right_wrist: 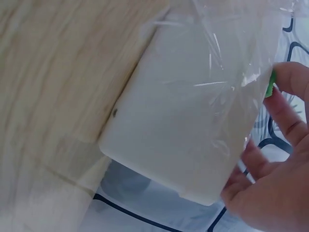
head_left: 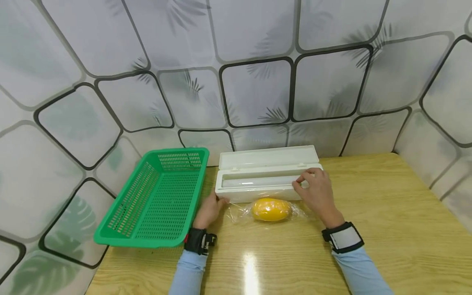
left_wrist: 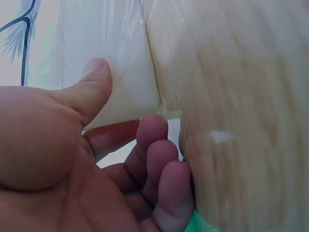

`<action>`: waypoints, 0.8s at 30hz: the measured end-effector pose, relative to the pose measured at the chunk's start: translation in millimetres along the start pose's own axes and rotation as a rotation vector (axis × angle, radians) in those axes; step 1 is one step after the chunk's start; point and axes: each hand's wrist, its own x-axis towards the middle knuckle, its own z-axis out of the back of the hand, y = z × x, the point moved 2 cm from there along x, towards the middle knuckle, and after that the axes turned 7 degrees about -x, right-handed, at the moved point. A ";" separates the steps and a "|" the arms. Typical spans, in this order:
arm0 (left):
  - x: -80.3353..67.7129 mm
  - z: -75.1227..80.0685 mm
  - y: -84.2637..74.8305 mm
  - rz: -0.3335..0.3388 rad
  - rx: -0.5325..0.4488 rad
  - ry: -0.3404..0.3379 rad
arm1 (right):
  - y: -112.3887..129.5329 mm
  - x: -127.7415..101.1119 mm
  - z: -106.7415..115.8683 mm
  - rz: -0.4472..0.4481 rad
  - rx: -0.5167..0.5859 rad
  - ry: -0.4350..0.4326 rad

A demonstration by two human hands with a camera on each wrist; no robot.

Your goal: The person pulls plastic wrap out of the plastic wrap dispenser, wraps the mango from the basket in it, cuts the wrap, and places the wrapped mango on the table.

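Observation:
A white cling film dispenser box (head_left: 258, 194) lies on the table with its lid (head_left: 269, 157) raised and a film roll (head_left: 258, 181) inside. My left hand (head_left: 209, 209) holds the box's left end, the thumb (left_wrist: 99, 79) on its film-covered front face and the fingers bent round the end. Near the right end, my right hand (head_left: 318, 192) pinches a small green piece (right_wrist: 271, 83) at the box's front edge between thumb and forefinger. Clear film (right_wrist: 217, 63) hangs over the front. Just before the box lies a yellow, mango-like oval fruit (head_left: 271, 209) with clear film around it.
To the left stands a green plastic basket (head_left: 200, 186) with slotted sides, close to my left forearm. The wood-grain table (head_left: 387, 213) meets a patterned wall covering (head_left: 258, 94) behind the box and at both sides.

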 end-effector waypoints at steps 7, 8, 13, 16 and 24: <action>-0.6 0.8 -1.0 0.004 -0.004 0.005 | -0.4 -3.1 1.6 -0.137 0.002 0.111; -0.8 1.0 -1.2 0.004 -0.004 0.006 | -0.7 -3.5 1.4 -0.146 0.004 0.122; -0.6 1.5 -1.0 0.006 0.005 0.011 | -3.1 -5.6 0.5 -0.165 0.020 0.146; -0.9 1.7 -0.9 0.006 0.007 0.010 | -3.5 -5.9 0.4 -0.160 0.036 0.141; -2.5 2.1 -3.7 -0.015 0.009 0.007 | -3.6 -4.9 2.0 -0.143 0.089 0.104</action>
